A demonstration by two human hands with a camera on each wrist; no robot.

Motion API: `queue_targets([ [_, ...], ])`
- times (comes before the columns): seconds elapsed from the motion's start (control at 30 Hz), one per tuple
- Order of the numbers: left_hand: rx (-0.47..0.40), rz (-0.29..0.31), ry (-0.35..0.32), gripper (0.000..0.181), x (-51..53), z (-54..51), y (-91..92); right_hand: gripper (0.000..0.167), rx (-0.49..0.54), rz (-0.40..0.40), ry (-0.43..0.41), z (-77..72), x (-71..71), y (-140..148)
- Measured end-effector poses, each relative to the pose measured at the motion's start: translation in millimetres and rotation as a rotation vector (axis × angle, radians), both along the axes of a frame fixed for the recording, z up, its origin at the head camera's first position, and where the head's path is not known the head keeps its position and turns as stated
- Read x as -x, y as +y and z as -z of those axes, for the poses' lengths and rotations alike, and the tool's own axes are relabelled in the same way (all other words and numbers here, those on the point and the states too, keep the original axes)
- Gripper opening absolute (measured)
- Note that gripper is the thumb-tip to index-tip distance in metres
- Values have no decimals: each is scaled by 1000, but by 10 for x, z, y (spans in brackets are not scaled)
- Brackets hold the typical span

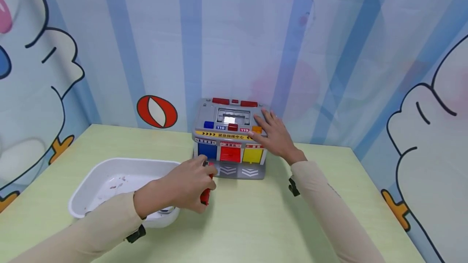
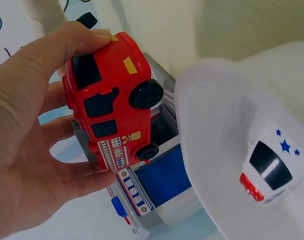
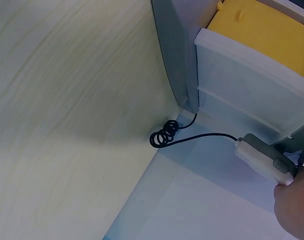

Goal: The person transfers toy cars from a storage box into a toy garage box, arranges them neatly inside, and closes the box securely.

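The person's left hand [image 1: 188, 182] is gripping a red toy [image 1: 206, 195], while a white basin [image 1: 120, 160] is sitting on the pale table [image 1: 252, 222], partly beneath that hand and stretching out to its left. With fingers spreading over the roof beside an orange button [image 1: 257, 129], the right hand [image 1: 276, 135] is resting on the right side of a grey toy station [image 1: 208, 112], whose blue door [image 1: 207, 151], red door [image 1: 230, 154] and yellow door [image 1: 252, 156] are standing in a row between the two hands. Beyond both hands, a blue-striped backdrop [image 1: 237, 31] is hanging behind the station.
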State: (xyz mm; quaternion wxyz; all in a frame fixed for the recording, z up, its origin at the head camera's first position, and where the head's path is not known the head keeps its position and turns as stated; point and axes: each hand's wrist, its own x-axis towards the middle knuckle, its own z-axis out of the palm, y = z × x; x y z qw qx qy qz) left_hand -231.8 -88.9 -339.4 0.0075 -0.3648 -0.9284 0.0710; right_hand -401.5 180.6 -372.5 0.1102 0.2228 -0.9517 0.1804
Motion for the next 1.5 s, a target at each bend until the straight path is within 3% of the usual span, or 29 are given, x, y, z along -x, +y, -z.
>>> queue_targets([
  [0.33,33,18,-27,37,-1,146,299,75,-1,8,-2,13,7,-3],
  [0.6,49,50,-14,37,86,306,435,74,3,6,2,-13,-5,-17],
  [1.13,7,40,-44,26,338,484,535,75,12,-1,14,13,10,-11],
  [1.5,-17,-2,-34,34,478,555,537,82,44,-20,53,33,26,5],
])
